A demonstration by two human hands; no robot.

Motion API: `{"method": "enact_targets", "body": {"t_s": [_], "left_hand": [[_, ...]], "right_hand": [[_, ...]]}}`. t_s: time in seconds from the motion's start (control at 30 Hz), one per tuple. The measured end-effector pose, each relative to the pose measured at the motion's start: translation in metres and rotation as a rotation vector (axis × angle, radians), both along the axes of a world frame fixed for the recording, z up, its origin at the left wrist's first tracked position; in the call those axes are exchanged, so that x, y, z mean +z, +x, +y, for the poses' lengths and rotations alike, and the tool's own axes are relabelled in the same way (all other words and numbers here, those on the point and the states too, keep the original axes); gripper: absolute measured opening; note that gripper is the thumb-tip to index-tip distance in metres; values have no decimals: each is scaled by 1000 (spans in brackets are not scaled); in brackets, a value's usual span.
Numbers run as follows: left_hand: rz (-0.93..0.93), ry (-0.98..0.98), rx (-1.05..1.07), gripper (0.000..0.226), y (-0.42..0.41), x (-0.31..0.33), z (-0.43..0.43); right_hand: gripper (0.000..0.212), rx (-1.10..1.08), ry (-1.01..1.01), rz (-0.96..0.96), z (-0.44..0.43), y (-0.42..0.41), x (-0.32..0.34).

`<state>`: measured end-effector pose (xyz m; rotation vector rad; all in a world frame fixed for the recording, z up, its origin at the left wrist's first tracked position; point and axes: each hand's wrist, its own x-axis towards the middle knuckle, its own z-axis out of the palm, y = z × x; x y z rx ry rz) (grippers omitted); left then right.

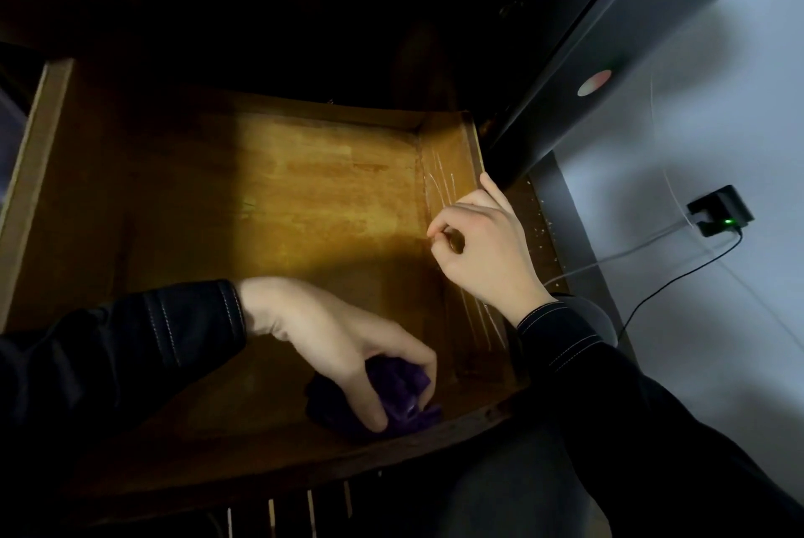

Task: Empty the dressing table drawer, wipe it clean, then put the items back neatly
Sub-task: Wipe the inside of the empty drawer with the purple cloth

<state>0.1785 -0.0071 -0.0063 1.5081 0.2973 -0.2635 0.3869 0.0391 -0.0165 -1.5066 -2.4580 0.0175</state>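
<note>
The far part of the open brown wooden drawer point(278, 189) is lost in black shadow, so I cannot tell what is behind its back wall. The left hand point(343, 346) covers much of the crumpled dark purple cloth point(391, 402). Whether the curled right hand point(483, 241) at the right wall holds something is unclear. Both black sleeves point(130, 346) are cut by the picture edges.
</note>
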Motion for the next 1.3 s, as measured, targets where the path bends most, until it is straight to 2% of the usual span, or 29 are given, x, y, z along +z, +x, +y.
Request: {"method": "enact_targets", "body": {"t_s": [0.13, 0.27, 0.37, 0.43, 0.6, 0.67, 0.83, 0.93, 1.03, 1.13, 1.2, 1.23, 1.3], "left_hand": [[-52, 99, 131, 27, 11, -4, -14], [-133, 104, 71, 25, 8, 2, -10], [-45, 106, -3, 25, 5, -3, -4], [17, 150, 30, 27, 10, -14, -10], [3, 152, 321, 30, 24, -34, -23], [9, 157, 430, 28, 28, -41, -23], [13, 96, 814, 20, 21, -52, -9], [29, 35, 1073, 23, 15, -55, 5], [-4, -117, 1273, 26, 12, -56, 16], [-29, -303, 1428, 41, 12, -58, 32], [-57, -386, 1565, 42, 19, -60, 52], [-77, -381, 1632, 38, 25, -60, 65], [-91, -237, 1765, 29, 37, -63, 92]], "right_hand": [[12, -7, -26, 9, 0, -1, 2], [12, 3, -11, 3, -1, -1, 2], [13, -4, -3, -2, -1, 0, 1], [13, -4, -4, -3, 0, 0, 1], [10, 13, 9, 72, -2, 2, 1], [18, -25, 16, 152, -2, 5, 3], [40, -175, 29, 144, 17, 2, 7], [41, -269, 78, 196, 35, -10, 12], [39, -305, 102, 254, 39, -13, 9], [41, -423, 19, 441, 39, -7, 3], [38, -458, -35, 426, 41, -5, 0], [36, -443, -49, 384, 43, -4, -1], [35, -414, -60, 334, 43, -5, -3]]}}
